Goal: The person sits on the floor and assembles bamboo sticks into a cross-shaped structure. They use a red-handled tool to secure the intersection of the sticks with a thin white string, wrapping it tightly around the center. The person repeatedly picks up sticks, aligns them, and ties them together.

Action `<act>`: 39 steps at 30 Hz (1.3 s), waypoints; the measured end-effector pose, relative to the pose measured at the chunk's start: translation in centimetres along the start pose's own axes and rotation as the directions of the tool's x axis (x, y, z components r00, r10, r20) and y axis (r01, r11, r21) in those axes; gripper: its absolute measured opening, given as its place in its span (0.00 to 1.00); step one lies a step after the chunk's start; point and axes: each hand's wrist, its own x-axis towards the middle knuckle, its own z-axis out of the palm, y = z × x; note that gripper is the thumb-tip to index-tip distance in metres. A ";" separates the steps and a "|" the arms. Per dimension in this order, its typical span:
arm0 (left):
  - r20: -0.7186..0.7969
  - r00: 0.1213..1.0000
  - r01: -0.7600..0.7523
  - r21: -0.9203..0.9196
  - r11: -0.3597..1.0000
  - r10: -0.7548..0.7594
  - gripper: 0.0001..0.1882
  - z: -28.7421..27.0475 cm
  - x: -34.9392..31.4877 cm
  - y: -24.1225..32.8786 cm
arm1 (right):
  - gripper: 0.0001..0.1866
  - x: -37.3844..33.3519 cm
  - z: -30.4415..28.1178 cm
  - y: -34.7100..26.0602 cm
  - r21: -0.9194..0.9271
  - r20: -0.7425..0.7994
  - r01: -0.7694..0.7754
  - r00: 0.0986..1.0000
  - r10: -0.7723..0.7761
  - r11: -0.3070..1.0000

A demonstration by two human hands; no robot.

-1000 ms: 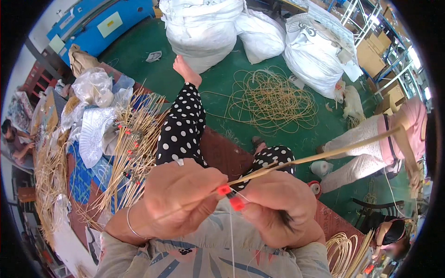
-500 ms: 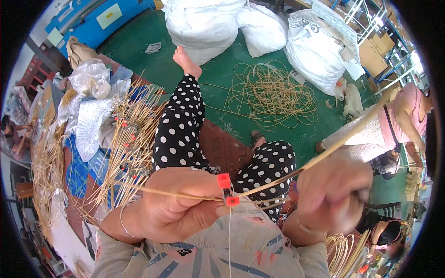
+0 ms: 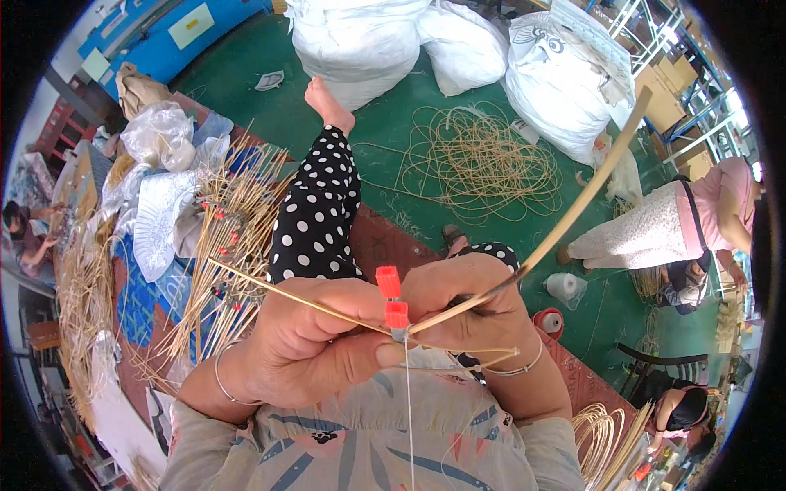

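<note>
In front of my lap, my left hand (image 3: 315, 352) is closed in a pinch, thumb and fingers at the joint of several thin cane strips. A small clip with red tips (image 3: 396, 314) stands upright at that joint. A white thread (image 3: 409, 425) runs straight down from it over my shirt. My right hand (image 3: 471, 299) is closed beside the clip, at a thicker tan cane strip (image 3: 585, 192) that rises to the upper right. A thin cane strip (image 3: 274, 286) sticks out leftward past my left hand. Fingers hide much of the joint.
At my left lies a pile of cut cane strips (image 3: 237, 262) with red clips among them. A loose cane coil (image 3: 483, 168) rests on the green floor ahead, before white sacks (image 3: 360, 49). Thread spools (image 3: 565, 286) stand right. Other people (image 3: 696, 209) are at both sides.
My right hand has come in from the right to the clip, beside my left hand. The clip has turned more upright and moved slightly up. The thicker strip now slants more steeply.
</note>
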 end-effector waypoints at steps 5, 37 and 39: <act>-0.129 0.992 0.008 -0.007 1.000 -0.008 0.12 1.0 -0.3 -0.7 | 0.05 -0.1 0.3 0.1 0.111 -0.040 -0.084 0.995 0.089 0.990; 0.113 0.991 -0.079 0.048 0.996 0.073 0.08 1.2 -0.3 -0.4 | 0.16 5.1 -1.0 -4.7 -0.364 0.510 0.295 0.857 -0.076 0.883; 0.077 0.992 -0.095 -0.042 0.995 0.098 0.08 1.3 -0.1 -1.3 | 0.13 4.8 -1.5 -4.6 -0.424 0.476 0.298 0.877 -0.070 0.855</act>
